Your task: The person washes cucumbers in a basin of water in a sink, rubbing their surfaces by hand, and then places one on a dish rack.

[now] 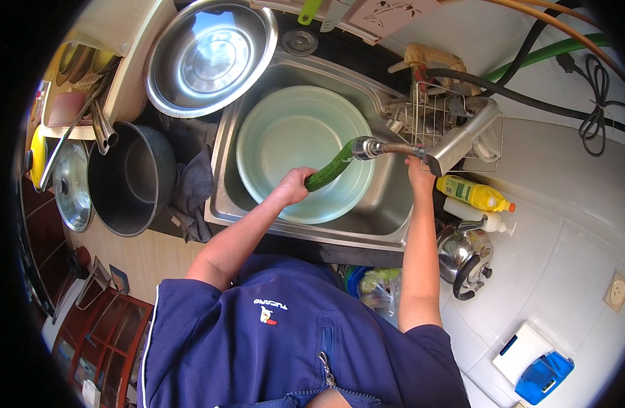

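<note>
My left hand is closed around the near end of a green cucumber. The cucumber slants over a pale green plastic basin, its far end at the metal spout head of the faucet. That basin sits inside a stainless steel sink. On the right, my right hand reaches up to the faucet body, next to the dark end of its metal part. The faucet hides most of the right hand's fingers, so their grip cannot be made out.
A steel bowl stands at the sink's back left. Further left are a dark pot, a grey cloth and a glass lid. A wire rack, a yellow bottle and a metal kettle line the right side.
</note>
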`<state>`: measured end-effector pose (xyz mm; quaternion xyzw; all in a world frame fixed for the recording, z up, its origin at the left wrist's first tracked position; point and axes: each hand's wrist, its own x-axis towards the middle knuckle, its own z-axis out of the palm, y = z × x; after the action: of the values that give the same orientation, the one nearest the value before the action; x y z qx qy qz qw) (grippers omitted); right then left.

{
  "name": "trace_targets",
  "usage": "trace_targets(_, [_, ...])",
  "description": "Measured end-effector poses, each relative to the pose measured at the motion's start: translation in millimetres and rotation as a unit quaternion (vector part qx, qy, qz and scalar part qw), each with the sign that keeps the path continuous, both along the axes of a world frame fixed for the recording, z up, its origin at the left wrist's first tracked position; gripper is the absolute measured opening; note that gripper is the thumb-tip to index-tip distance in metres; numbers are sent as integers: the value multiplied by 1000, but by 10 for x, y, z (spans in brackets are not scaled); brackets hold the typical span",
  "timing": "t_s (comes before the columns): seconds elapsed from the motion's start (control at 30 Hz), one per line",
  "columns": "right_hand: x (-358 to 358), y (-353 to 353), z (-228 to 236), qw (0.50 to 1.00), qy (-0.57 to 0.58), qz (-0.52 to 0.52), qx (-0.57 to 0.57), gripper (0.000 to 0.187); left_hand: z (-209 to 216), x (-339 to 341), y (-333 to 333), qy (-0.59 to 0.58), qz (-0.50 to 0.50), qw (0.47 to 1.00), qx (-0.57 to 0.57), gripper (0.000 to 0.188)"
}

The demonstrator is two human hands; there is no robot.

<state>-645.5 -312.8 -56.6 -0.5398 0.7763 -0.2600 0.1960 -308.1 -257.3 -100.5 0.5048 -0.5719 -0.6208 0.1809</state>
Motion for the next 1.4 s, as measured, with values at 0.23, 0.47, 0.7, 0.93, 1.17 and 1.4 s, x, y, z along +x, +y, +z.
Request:
trace_targets(0.23, [-145, 51, -212, 998, -55, -12, -21, 21, 353, 33, -100, 52, 13, 991, 124, 50])
trace_targets(0.47, [-354, -35, -320, 987, -152, -50, -18, 24, 446, 242, -144, 93, 81, 974, 191, 48])
trace_targets(0.7, [-385, -37, -316, 982, -179, -64, -8, 27, 727, 404, -145, 124, 113, 965, 203, 42])
trace_targets(0.93, [-240, -202, -14, 947, -291, -137, -23, 32, 925, 523, -130, 156, 121, 961, 193, 33])
trace_targets(1.17, [-63, -252, 455, 940, -299, -161, 40, 27, 1006, 436, -131, 154, 128, 963, 180, 30])
trace_targets(1.4, [1432, 670, 603, 938, -299, 100, 144, 36, 1028, 339, -72, 147, 162, 971, 94, 34])
